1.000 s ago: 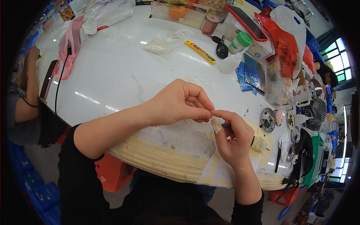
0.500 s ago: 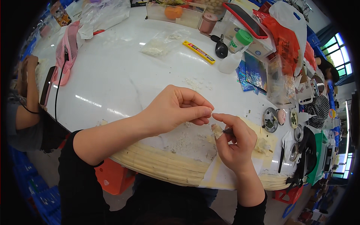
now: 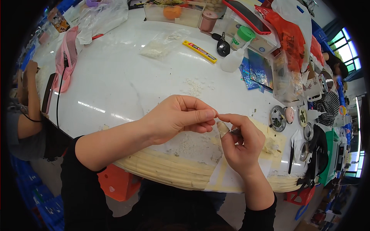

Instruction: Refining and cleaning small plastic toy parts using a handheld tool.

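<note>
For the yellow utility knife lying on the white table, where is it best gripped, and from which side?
Grip the yellow utility knife across its long narrow body near the middle, coming from above with fingers on its two long edges. It lies flat and diagonal on the white table, with bare surface on both sides, though the black key fob sits close to its right end.

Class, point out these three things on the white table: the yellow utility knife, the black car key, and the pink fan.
yellow utility knife [image 3: 199, 51], head view, middle of its body
black car key [image 3: 223, 48], head view, its fob
pink fan [image 3: 65, 57], head view, its grille
</note>
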{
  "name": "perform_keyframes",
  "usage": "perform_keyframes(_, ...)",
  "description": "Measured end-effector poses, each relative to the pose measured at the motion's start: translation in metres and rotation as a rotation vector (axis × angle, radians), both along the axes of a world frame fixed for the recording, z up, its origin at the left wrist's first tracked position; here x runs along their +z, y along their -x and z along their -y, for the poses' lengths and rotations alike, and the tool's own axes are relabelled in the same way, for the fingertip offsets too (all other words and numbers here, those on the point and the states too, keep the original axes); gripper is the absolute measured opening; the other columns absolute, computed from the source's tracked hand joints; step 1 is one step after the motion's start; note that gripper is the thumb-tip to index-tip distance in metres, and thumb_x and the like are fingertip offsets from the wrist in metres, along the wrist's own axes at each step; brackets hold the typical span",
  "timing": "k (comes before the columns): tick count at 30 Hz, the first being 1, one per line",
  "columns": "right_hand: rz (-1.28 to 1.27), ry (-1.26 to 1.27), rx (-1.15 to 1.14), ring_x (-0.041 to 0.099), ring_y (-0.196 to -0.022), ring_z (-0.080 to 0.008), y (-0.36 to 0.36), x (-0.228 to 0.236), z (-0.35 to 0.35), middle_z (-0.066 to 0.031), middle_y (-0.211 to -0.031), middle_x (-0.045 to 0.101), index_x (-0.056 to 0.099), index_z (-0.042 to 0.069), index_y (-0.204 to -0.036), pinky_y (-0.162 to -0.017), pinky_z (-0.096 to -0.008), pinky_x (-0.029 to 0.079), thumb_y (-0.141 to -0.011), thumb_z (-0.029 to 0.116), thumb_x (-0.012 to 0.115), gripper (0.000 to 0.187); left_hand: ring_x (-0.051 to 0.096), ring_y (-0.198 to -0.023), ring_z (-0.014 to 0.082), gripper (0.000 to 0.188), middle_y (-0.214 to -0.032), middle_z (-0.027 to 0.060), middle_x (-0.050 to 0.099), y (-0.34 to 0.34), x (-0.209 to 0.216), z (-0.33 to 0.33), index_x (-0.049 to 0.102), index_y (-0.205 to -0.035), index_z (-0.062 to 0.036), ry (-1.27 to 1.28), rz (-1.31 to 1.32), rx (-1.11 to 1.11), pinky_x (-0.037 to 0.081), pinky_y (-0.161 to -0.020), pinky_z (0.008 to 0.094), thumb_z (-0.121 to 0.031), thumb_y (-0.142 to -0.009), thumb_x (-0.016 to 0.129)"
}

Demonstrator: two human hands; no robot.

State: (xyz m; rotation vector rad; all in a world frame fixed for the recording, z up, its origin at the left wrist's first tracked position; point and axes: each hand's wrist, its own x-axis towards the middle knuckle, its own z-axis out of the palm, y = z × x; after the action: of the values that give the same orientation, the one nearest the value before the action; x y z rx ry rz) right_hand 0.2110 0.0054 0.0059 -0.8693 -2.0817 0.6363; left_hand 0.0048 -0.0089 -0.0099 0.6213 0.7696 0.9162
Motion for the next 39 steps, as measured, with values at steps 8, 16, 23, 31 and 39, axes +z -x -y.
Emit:
perform_keyframes(8,-0.002,-0.017,0.011,0.055,-0.052,-0.0093,-0.002,-0.002,-0.001,-0.0041,-0.077,0.065,0.069,0.003,-0.097,-0.048,-0.0212,0.044,-0.068,-0.01,0.065,0.032,0.064,-0.078,0.0114,0.011,-0.089,0.0069,0.069,-0.004,-0.002,0.004,0.068,-0.098,-0.0026,0.018,0.002,-0.009,0.053,-0.071,0.0235,-0.012,-0.093,0.067)
perform_keyframes(16,0.003,-0.016,0.049,0.054,-0.051,-0.0096,-0.002,0.001,-0.001,-0.0033,-0.076,0.065,0.067,0.002,-0.092,-0.047,-0.0222,0.042,-0.067,-0.009,0.066,0.028,0.066,-0.075,0.0128,0.012,-0.088,0.0082,0.07,-0.002,0.002,0.003,0.068,-0.098,-0.0009,-0.048,-0.09,-0.038,0.055,-0.069,0.0247,-0.01,-0.091,0.069)
perform_keyframes(23,-0.015,-0.002,-0.006,0.054,-0.051,-0.0098,-0.002,-0.002,-0.003,-0.0037,-0.076,0.065,0.067,0.002,-0.093,-0.047,-0.022,0.042,-0.067,-0.009,0.066,0.028,0.069,-0.083,0.0155,0.014,-0.091,0.0103,0.071,-0.002,0.008,0.004,0.067,-0.102,0.0016,-0.148,-0.108,-0.01,0.058,-0.075,0.0269,-0.008,-0.091,0.068)
perform_keyframes(31,-0.004,-0.03,0.005,0.055,-0.051,-0.0093,0.0,-0.004,-0.003,-0.0039,-0.078,0.066,0.068,0.002,-0.094,-0.047,-0.0216,0.042,-0.068,-0.011,0.064,0.029,0.069,-0.081,0.0128,0.012,-0.09,0.0103,0.07,-0.004,0.01,0.005,0.067,-0.1,0.0044,-0.299,-0.276,0.025,0.058,-0.073,0.025,-0.003,-0.09,0.068)
perform_keyframes(39,0.035,0.02,-0.014,0.056,-0.053,-0.0107,0.0,0.002,-0.002,-0.0051,-0.079,0.066,0.067,0.004,-0.096,-0.048,-0.023,0.044,-0.071,0.001,0.072,0.026,0.068,-0.081,0.0122,0.011,-0.088,0.0086,0.07,-0.004,0.006,0.005,0.068,-0.098,0.0039,-0.409,-0.346,0.078,0.057,-0.072,0.0232,-0.001,-0.088,0.068)
